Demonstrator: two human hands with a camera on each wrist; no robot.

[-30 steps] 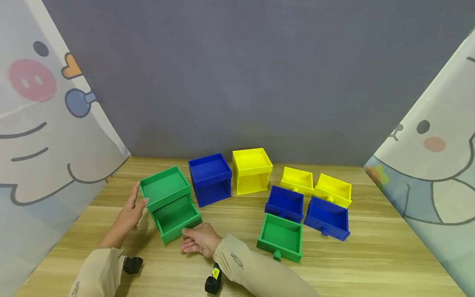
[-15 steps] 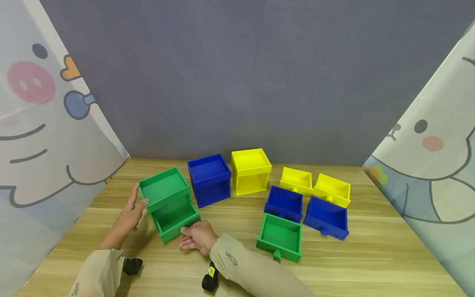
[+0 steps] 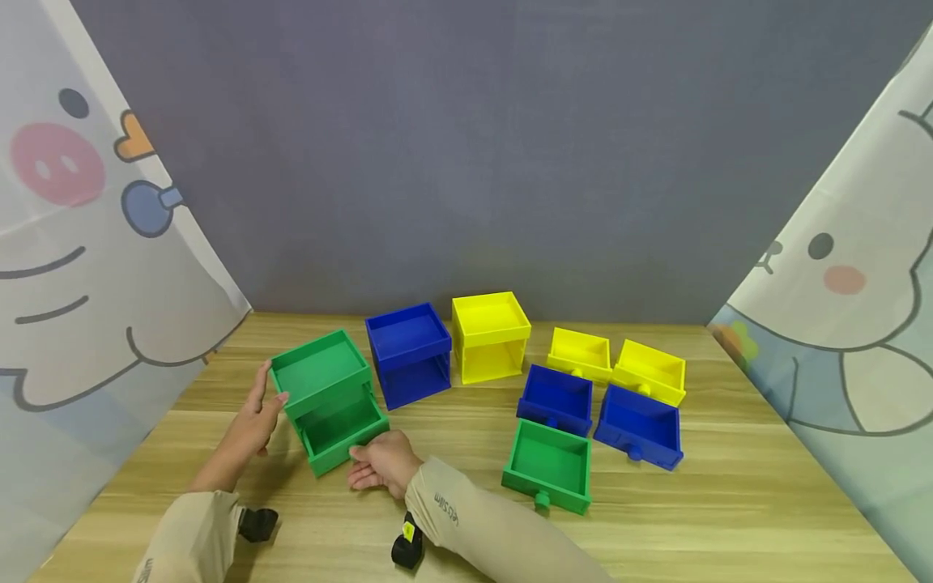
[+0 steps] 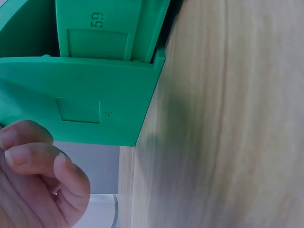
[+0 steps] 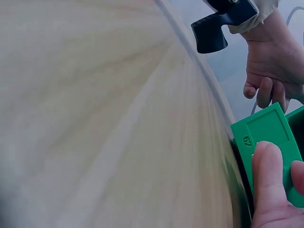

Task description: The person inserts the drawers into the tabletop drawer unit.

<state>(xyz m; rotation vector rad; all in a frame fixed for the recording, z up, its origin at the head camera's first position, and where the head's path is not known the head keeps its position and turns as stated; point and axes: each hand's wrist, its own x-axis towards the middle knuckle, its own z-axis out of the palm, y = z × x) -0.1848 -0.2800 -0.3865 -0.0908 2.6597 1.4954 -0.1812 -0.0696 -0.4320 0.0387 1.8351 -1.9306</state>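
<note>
In the head view a green cabinet frame (image 3: pixel 321 368) with a tray-like top stands at the left. A green drawer (image 3: pixel 342 425) sits partly inside its lower opening, its front sticking out. My right hand (image 3: pixel 386 463) pinches the middle of that drawer's front with thumb and finger; the knob is hidden by the hand. On the cabinet's left side rests my left hand (image 3: pixel 251 421), thumb at the upper rim and index finger stretched along the wall. In the left wrist view, its other fingers (image 4: pixel 38 156) hang loosely bent beside the green wall.
A blue cabinet frame (image 3: pixel 408 332) and a yellow one (image 3: pixel 492 316) stand behind, both without drawers. At the right lie loose drawers: a green one (image 3: pixel 548 461), two blue, including one blue drawer (image 3: pixel 641 425), and two yellow, including one yellow drawer (image 3: pixel 649 368). A grey wall (image 3: pixel 466 162) closes the back.
The green drawer has slid slightly farther into the green cabinet, with my right hand moving along at its front. My left hand stays at the cabinet's side. The view has shifted a little.
</note>
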